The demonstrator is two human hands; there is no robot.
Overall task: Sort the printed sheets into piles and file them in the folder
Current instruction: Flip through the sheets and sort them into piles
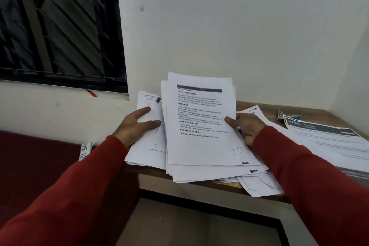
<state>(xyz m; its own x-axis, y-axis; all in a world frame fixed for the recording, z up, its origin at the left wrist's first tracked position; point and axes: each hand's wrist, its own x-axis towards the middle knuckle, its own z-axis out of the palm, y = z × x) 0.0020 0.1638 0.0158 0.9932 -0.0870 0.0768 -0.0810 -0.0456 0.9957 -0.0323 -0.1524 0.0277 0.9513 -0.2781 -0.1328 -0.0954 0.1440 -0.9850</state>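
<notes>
Both hands held printed sheets above the near edge of the wooden table (311,113). My left hand (135,126) pinched a smaller sheaf (148,146), thumb on top. My right hand (246,126) gripped the larger stack (201,126), thumb across its printed top page. More loose sheets (327,142) lay on the table to my right.

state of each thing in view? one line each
Left hand: holds the left sheets, thumb on top.
Right hand: grips the stack's right edge.
Stack of sheets: tilted up, print facing the camera.
Dark-header sheets: flat on the table.
</notes>
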